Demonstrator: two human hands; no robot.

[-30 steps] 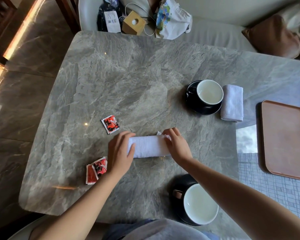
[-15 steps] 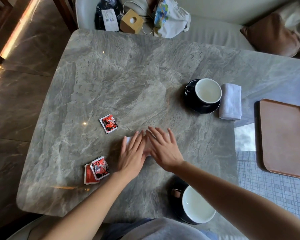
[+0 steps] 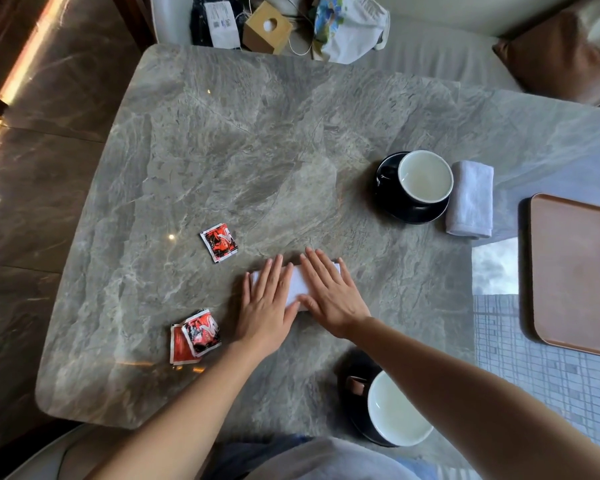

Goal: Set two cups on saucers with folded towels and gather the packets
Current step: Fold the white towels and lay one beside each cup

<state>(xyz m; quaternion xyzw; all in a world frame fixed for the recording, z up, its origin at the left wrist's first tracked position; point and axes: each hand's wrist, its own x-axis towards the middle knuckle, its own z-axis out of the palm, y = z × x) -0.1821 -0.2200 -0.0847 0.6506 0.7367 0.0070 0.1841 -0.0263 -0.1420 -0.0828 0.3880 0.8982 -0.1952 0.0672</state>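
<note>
Pressing towel flat on table w/ L hand and R hand, fingers straight, palms down, side by side. Far R: cup on saucer, 2nd towel just beside, R side. Near edge: 2nd cup on 2nd saucer. L of hands: lone packet; packet pair overlapping, nearer.

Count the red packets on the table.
3. A lone packet lies farther out; an upper packet overlaps a lower packet beside the left hand. Others could hide beneath them.

Packets left of towel
</note>
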